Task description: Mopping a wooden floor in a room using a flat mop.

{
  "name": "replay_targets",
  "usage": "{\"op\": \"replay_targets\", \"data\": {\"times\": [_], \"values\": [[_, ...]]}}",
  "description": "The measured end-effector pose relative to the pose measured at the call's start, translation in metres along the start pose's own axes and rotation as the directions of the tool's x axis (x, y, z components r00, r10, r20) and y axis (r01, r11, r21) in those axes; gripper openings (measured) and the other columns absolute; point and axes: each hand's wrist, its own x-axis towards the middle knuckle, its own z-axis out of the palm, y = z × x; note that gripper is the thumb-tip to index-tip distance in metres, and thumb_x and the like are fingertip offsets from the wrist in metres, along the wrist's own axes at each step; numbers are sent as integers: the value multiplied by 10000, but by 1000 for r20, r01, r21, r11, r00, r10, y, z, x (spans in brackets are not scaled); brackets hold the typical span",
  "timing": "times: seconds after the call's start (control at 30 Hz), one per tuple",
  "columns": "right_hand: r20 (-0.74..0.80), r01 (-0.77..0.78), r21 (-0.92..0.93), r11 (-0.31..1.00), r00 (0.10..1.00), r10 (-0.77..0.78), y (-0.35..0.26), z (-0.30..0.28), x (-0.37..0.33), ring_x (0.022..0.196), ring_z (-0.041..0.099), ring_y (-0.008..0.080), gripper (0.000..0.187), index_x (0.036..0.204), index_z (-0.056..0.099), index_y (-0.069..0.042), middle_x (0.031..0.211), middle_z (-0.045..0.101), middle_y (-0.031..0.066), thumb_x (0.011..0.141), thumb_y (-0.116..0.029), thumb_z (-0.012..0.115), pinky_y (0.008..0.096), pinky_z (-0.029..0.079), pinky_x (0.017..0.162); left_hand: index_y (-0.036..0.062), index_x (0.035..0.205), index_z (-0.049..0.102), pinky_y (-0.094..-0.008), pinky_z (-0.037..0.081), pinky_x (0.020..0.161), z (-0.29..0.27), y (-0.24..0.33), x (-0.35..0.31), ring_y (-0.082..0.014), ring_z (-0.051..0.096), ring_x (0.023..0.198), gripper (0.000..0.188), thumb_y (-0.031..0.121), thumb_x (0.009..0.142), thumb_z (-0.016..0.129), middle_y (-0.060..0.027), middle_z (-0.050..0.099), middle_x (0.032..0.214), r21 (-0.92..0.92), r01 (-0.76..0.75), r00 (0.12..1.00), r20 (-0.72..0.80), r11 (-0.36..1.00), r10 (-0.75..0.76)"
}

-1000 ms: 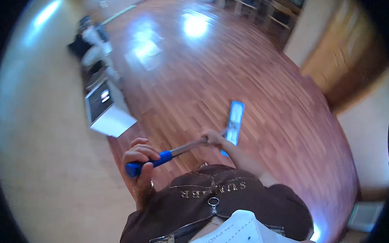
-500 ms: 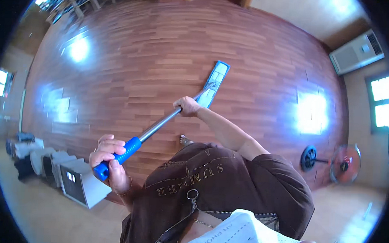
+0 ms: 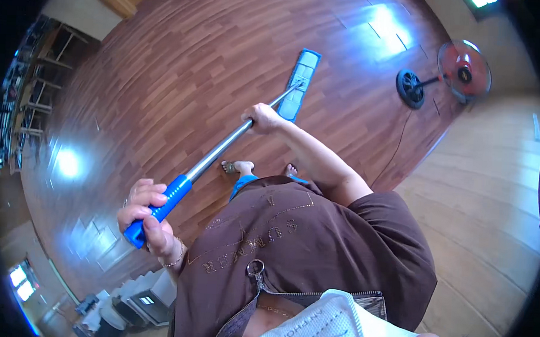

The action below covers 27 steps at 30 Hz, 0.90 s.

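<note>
A flat mop (image 3: pixel 219 148) slants across the view, with a silver pole and a blue grip. My left hand (image 3: pixel 145 214) is wrapped round the blue grip near its end, at the lower left. Farther up, my right hand (image 3: pixel 263 118) closes round the metal pole, its forearm crossing from the right. The long mop head (image 3: pixel 303 73), pale with a blue border, lies flat on the wood-patterned floor (image 3: pixel 184 62) ahead of me. My feet (image 3: pixel 239 167) show below the pole, in sandals.
A red-and-black standing fan (image 3: pixel 464 71) is at the upper right, its cord (image 3: pixel 397 144) trailing over the floor. Wooden racks (image 3: pixel 48 68) line the far left. Pale box-shaped items (image 3: pixel 150 296) stand at the lower left. A wall (image 3: pixel 480 178) runs along the right.
My view has turned to the right: the fan has shifted up and the racks now sit at the left. The mop head has moved slightly upward in view. Both hands keep their hold.
</note>
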Motion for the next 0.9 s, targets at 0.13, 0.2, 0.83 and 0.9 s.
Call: {"op": "replay_targets", "data": {"times": [0.13,0.2,0.83,0.9], "values": [[-128,-122,30,992,984,125,18,-26,-51,638,578,375,148,617,557,-86,612,558,142,612,-196,655,465,457,567,105,929,467,-479,449,860,36,-4,15,-266,619,774,159,246,887,526,-102,613,768,-104,2,992,128,995,12],[-171,-173,51,984,969,179,20,-35,-75,629,584,360,131,628,578,-89,610,567,120,607,-185,665,450,465,567,106,930,468,-474,451,858,50,-6,24,-260,621,773,158,247,887,526,-99,613,765,-150,-14,981,190,989,42],[-666,-459,188,868,590,456,-13,-44,-244,518,468,392,401,568,426,-26,549,419,201,728,-242,723,424,334,466,116,845,570,-395,443,838,170,12,95,-214,668,790,282,347,814,729,-62,695,811,-514,211,687,683,831,248],[-704,-434,194,880,562,433,-24,-39,-252,532,511,402,407,565,447,-21,552,442,209,735,-261,728,431,349,464,102,777,618,-381,462,785,178,12,104,-219,676,755,272,326,755,771,-62,690,786,-538,203,579,740,818,342]]}}
